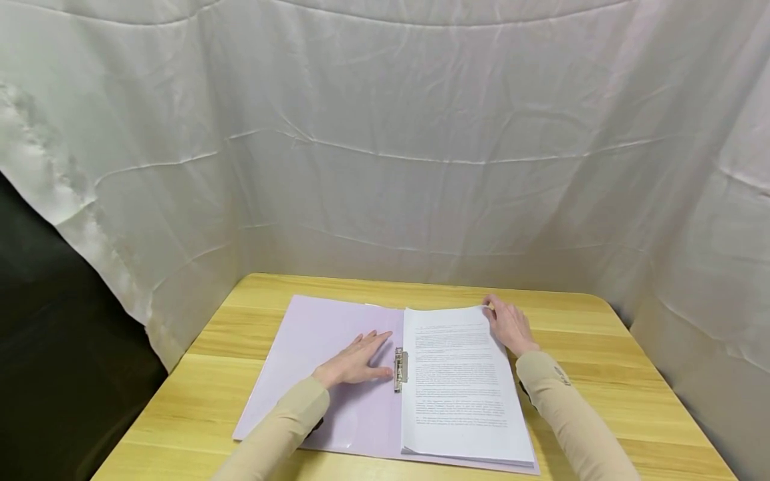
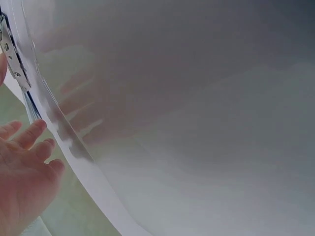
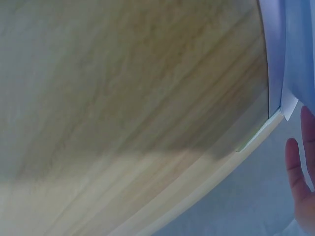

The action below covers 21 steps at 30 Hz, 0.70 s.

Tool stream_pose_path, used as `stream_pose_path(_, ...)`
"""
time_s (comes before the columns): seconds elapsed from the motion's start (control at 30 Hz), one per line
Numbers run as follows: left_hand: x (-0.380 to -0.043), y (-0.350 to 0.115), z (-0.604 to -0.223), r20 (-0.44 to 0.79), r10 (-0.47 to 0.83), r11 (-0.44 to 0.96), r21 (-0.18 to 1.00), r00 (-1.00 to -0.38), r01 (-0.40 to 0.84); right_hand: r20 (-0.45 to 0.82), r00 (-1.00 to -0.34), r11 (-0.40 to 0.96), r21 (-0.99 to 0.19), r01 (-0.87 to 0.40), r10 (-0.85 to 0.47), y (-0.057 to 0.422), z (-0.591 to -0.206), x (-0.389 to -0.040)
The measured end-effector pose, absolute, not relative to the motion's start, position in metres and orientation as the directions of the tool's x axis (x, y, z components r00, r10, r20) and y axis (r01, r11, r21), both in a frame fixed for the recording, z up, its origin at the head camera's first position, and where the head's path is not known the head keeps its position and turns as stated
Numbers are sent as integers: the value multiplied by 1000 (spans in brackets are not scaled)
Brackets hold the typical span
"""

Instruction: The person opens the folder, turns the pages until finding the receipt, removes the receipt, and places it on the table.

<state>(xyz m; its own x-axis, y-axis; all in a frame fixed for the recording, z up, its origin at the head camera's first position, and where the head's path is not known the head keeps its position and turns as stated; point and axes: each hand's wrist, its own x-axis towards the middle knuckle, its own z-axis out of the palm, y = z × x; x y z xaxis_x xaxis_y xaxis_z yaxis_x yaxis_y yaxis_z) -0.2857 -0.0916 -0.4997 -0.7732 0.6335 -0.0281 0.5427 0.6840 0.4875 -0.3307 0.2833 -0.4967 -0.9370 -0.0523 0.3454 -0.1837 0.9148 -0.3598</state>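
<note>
A pale purple folder [image 1: 307,347] lies spread flat on the table, with a metal clip [image 1: 398,377] near its fold. On its right side rests a stack of printed paper [image 1: 457,374], the top right corner slightly raised. My right hand [image 1: 511,327] pinches that corner between thumb and fingers. My left hand [image 1: 355,362] is spread over the inside of the left cover, thumb beside the clip. In the left wrist view, the left hand [image 2: 29,182] has loose fingers with nothing in them. Bent paper [image 3: 299,54] shows by the right hand [image 3: 302,201] in the right wrist view.
The wooden table [image 1: 577,341] has a rounded far right corner. Light grey curtains [image 1: 421,167] hang behind it and along both sides. Black cloth [image 1: 54,334] shows at the far left. The folder's lower edge lies close to the bottom of the head view.
</note>
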Motion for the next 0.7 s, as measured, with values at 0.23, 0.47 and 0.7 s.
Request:
stream_pose_path(0.23, -286, -92, -499, -29, 632, 687, 482, -774, 543, 415, -909, 914, -357, -191, -27, 282, -497, -328)
stream_pose_path(0.47, -286, -93, -498, -29, 625, 691, 484, -780, 536, 543, -840, 904, -352, -243, -14, 282, -498, -326)
stream_pose_path(0.7, -283, -93, -493, -35, 619, 694, 492, -785, 525, 481, -870, 813, -547, -202, 108, 276, -491, -324)
